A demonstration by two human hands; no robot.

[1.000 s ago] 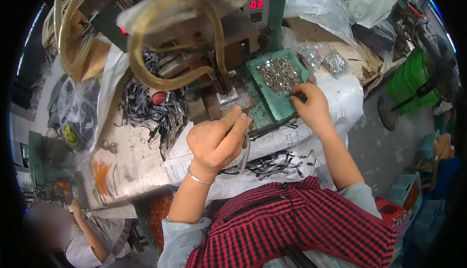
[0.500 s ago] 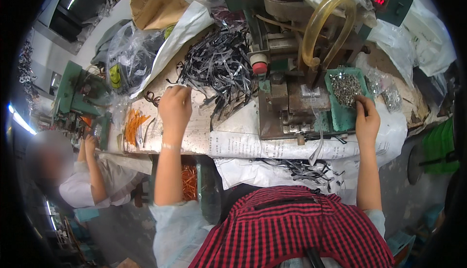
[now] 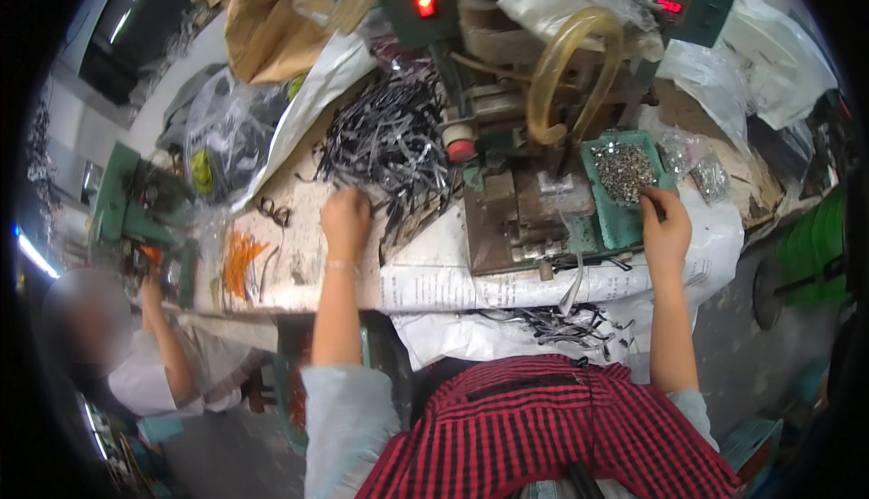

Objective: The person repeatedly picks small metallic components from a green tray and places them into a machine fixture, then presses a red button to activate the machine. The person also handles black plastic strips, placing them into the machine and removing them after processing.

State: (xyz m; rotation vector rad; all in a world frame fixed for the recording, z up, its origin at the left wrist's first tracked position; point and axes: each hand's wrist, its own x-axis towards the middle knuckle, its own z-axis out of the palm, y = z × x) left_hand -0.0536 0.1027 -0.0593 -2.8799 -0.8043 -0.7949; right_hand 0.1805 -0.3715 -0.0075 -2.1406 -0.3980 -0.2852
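Note:
My left hand [image 3: 347, 226] is closed over the bench, just below a heap of black and grey strips [image 3: 385, 142]. Its fingers face away, so whatever they hold is hidden. My right hand [image 3: 665, 228] has its fingertips curled together at the right edge of a green tray [image 3: 617, 225]. Small shiny metal pieces [image 3: 625, 171] fill the far part of that tray, close to those fingertips. Anything between them is too small to make out. Left of the tray stands a press machine [image 3: 507, 214], with a clear strip [image 3: 572, 255] hanging from its work plate.
Orange strips [image 3: 241, 264] lie on the bench at left. More black strips [image 3: 566, 325] rest on white sheeting below the front edge. A yellowish hose [image 3: 543, 92] loops over the press. Clear bags [image 3: 711, 178] sit right of the tray. Another person [image 3: 172, 363] works at far left.
The whole view has shifted. My left hand has moved rightward along the bench, nearer the black strips. My right hand stays at the tray's right edge.

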